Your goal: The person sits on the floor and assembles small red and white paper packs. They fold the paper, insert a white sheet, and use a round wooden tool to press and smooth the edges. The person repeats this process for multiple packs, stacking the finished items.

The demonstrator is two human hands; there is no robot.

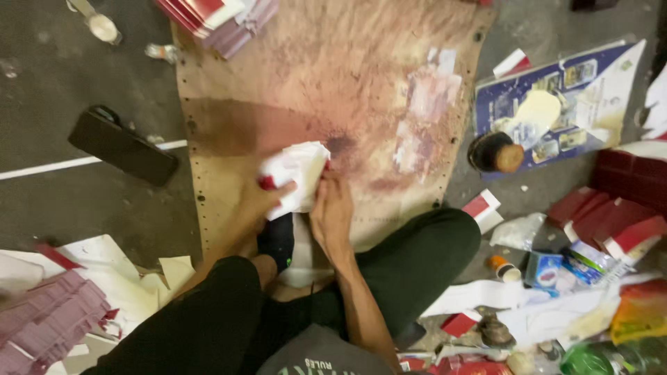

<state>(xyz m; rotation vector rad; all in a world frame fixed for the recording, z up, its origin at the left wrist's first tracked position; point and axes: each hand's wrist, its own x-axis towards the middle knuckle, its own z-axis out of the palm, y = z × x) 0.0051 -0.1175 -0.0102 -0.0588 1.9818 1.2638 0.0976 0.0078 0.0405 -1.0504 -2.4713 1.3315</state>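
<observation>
Both hands (299, 201) pinching one white-and-red folded paper piece (297, 173), left hand (260, 201) gripping its lower edge, right hand (332, 212) pressing its right side, low over the stained brown board (333, 83) on the floor. Likely risks: smearing from the dark red patch just beyond the fingers, or a crooked crease from a slipping grip. Farther right of the hands, a small dark pot (495, 153), contents unclear; far up-left, a small cup (103, 28) of pale stuff.

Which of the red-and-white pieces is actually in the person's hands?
The red-and-white piece at the centre of the brown board, gripped by the left hand and right hand; the others lie untouched on the floor.
</observation>
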